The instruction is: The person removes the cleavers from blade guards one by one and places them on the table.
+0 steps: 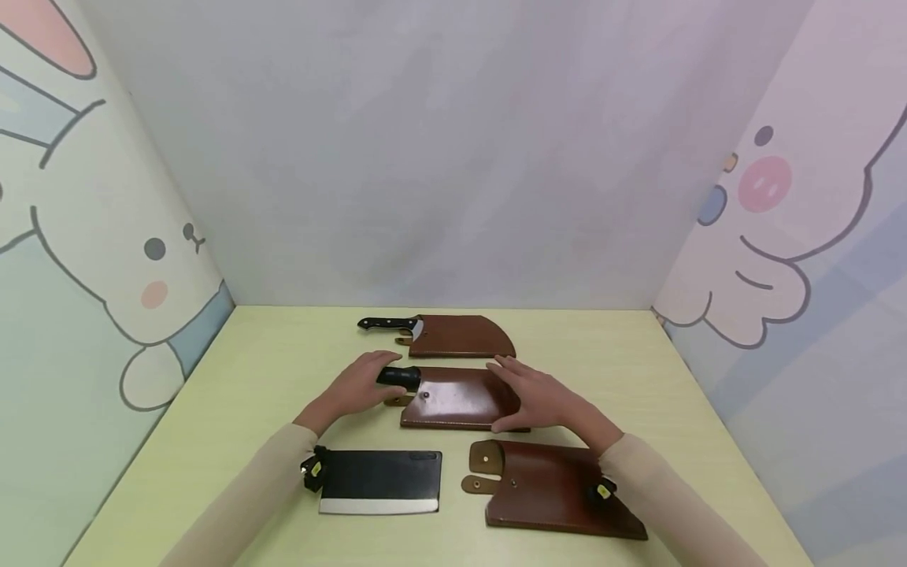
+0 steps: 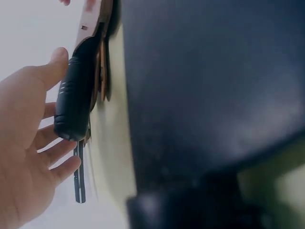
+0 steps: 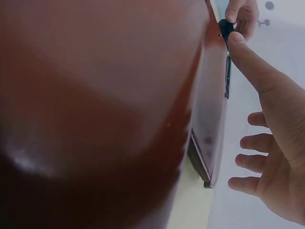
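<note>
A dark-handled cleaver lies in a shiny brown sheath mid-table, its black handle pointing left. My left hand is around this handle with spread, relaxed fingers; in the left wrist view the thumb of the left hand is beside the handle and the fingers lie beyond it, not closed. Over the sheath's right end is my right hand, thumb and fingers apart. The right wrist view has the right hand open beside the sheath; whether it touches, I cannot tell.
Behind lies another brown sheath with a black-handled knife in it. In front are a bare cleaver blade under the left wrist and a larger brown sheath under the right wrist. A pale wall stands behind the table.
</note>
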Demonstrator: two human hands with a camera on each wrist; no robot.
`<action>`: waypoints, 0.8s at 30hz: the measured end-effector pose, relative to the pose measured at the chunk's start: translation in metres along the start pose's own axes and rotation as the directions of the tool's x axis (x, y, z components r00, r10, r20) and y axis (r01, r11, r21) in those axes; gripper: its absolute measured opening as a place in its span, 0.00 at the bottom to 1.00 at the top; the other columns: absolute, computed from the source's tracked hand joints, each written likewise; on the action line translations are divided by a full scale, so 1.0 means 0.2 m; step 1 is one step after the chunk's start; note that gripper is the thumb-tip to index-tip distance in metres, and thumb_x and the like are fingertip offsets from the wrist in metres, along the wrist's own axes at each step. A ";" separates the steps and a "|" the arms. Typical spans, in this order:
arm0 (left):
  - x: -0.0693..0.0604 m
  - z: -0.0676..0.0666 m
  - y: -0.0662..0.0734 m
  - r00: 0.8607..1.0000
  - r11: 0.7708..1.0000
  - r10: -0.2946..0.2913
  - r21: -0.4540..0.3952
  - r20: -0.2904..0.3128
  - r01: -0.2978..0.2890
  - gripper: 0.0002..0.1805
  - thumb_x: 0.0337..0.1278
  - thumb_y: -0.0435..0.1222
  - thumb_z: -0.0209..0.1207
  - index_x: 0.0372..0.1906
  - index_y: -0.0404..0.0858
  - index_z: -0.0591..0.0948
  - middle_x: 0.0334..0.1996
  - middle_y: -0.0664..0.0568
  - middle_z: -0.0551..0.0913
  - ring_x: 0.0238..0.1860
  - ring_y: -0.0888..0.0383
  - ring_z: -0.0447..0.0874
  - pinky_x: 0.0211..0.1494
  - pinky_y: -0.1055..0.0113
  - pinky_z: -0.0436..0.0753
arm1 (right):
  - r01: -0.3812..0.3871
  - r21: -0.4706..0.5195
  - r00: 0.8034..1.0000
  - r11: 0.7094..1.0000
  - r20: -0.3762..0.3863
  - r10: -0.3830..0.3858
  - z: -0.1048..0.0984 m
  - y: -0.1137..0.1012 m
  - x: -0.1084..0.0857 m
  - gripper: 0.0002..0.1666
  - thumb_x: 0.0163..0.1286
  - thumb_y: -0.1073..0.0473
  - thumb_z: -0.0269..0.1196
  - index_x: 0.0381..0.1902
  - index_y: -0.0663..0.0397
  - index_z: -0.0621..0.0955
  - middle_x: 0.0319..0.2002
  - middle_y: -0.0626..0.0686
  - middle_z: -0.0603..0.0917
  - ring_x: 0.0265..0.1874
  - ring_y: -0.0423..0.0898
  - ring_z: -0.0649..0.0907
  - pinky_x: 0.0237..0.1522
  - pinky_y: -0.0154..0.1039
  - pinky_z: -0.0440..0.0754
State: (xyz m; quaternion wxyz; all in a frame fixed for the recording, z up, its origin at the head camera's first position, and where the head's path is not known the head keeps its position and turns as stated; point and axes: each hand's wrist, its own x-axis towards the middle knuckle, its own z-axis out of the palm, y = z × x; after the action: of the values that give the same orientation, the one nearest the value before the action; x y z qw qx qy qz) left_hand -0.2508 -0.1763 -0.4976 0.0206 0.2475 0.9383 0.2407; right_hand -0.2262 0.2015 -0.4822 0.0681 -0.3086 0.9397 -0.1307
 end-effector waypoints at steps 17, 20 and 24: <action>0.07 0.05 -0.05 0.998 0.999 0.009 0.044 0.066 -0.012 0.30 0.66 0.49 0.66 0.65 0.35 0.79 0.64 0.38 0.75 0.64 0.40 0.73 0.61 0.45 0.77 | 0.031 -0.019 0.989 0.999 0.143 -0.028 0.06 0.02 0.11 0.70 0.51 0.23 0.73 0.83 0.42 0.55 0.82 0.58 0.52 0.80 0.58 0.56 0.70 0.59 0.68; 0.08 0.06 -0.06 0.998 0.999 0.014 0.048 0.060 -0.017 0.27 0.66 0.48 0.66 0.63 0.36 0.81 0.61 0.39 0.77 0.61 0.42 0.74 0.59 0.46 0.78 | 0.039 -0.020 0.987 0.999 0.156 -0.036 0.06 0.03 0.11 0.70 0.51 0.24 0.73 0.83 0.43 0.55 0.81 0.59 0.53 0.79 0.61 0.56 0.71 0.61 0.67; 0.08 0.06 -0.06 0.999 1.000 0.009 0.021 0.050 -0.010 0.25 0.65 0.47 0.68 0.61 0.37 0.83 0.55 0.43 0.78 0.55 0.46 0.76 0.57 0.48 0.78 | 0.021 -0.035 0.986 0.999 0.168 -0.015 0.07 0.04 0.12 0.72 0.50 0.22 0.73 0.83 0.44 0.54 0.81 0.59 0.55 0.79 0.61 0.58 0.71 0.61 0.66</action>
State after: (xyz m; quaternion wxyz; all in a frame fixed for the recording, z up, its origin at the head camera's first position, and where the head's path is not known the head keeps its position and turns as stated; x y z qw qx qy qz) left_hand -0.2686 -0.1732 -0.5128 0.0403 0.2583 0.9388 0.2245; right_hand -0.2477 0.1912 -0.4985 0.1399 -0.3281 0.9301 -0.0878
